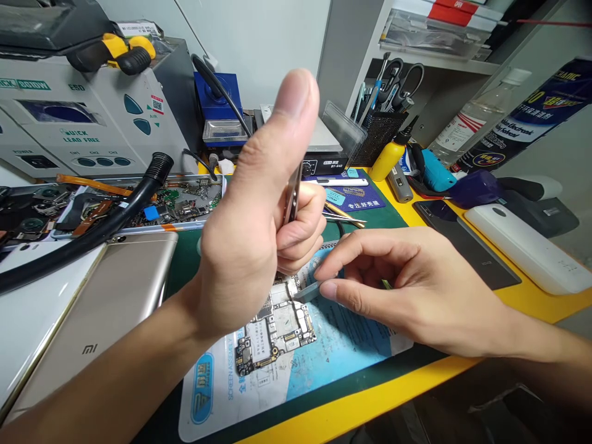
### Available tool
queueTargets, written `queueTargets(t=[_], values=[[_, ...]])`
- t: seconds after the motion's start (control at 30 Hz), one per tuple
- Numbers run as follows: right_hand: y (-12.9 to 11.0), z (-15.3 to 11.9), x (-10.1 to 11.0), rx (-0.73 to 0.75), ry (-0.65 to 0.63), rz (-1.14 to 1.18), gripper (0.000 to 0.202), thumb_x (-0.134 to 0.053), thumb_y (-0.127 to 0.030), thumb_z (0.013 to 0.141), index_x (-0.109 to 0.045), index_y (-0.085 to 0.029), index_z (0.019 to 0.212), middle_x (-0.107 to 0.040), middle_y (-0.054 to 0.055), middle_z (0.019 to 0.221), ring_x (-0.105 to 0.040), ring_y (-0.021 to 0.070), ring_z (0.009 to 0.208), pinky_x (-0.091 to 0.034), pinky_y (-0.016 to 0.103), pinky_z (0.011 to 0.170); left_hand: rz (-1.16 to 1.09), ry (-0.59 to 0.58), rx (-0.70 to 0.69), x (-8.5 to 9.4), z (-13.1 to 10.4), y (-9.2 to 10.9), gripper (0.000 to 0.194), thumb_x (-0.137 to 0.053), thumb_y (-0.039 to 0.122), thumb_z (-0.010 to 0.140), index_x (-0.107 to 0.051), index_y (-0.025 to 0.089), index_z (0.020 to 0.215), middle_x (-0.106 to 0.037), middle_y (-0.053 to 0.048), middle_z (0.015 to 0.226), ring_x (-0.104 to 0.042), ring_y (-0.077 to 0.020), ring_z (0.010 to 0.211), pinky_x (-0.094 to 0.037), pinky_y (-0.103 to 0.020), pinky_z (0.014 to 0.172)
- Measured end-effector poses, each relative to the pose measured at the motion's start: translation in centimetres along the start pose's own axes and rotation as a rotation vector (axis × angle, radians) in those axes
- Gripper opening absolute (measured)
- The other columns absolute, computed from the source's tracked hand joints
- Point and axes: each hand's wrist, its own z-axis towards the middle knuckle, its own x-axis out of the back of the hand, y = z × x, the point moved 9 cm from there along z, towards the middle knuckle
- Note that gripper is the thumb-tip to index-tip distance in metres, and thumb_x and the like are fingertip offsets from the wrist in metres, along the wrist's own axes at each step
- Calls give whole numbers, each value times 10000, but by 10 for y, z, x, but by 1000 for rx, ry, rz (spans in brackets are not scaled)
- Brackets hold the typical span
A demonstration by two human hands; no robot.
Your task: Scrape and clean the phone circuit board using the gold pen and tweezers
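A phone circuit board with metal shields and small chips lies on a blue and white printed mat. My left hand is in front of its far part, thumb raised and fingers curled round a slim dark metal tool. Most of that tool is hidden, so its kind is unclear. From the right, my right hand pinches a thin, flat grey blade between thumb and forefinger. The blade's pointed end appears to touch the board's upper right part.
Left stand a hot air station, a black hose, a tray of phone parts and a gold phone. Tweezers lie behind my hands. Right are a yellow bottle, a dark phone and a white case.
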Motion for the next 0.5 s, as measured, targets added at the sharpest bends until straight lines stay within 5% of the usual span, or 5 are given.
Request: queueTargets(t=[0.5], values=[[2,2,0,-23,1,34,139,-762,-301,934,-768,-162,920,-549,-32,604,-398,87,501,-295,230,433,39,-94,5,4,1,-1,696,-341,689,1022,-366,218,511,-240,35,491,-340,-81,439,-330,-250,466]])
